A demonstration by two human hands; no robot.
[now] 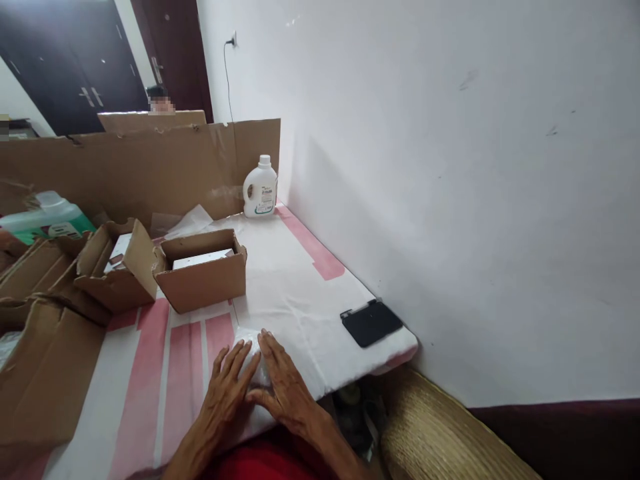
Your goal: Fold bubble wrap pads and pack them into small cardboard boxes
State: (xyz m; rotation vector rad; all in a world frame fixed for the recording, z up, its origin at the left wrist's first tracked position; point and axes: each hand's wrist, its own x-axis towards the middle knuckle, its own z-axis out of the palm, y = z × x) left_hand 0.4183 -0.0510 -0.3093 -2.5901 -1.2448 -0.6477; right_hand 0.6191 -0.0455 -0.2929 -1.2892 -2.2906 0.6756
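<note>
where the table's near edge meets the person's lap, both hands lie flat and close together on a small white packet (254,360), fingers spread and pressing down rather than clenched around it. the left hand (227,390) covers the packet's left side; the right hand (283,387) lies over its right side, thumb tucked toward the other hand, so the two nearly touch. only a strip of the packet shows between and above the fingers, and what it is cannot be told. it rests on the white-and-pink cloth (295,287) covering the table. beyond the hands, an open cardboard box (205,277) holds something white, and a second open box (117,270) sits just beside it on the left, with more cardboard (45,373) further left. a black flat case (371,323) lies near the wall at the cloth's right edge. a white bottle (261,188) stands in the far corner against a cardboard screen (135,163), and a green bottle (47,217) sits at far left.
</note>
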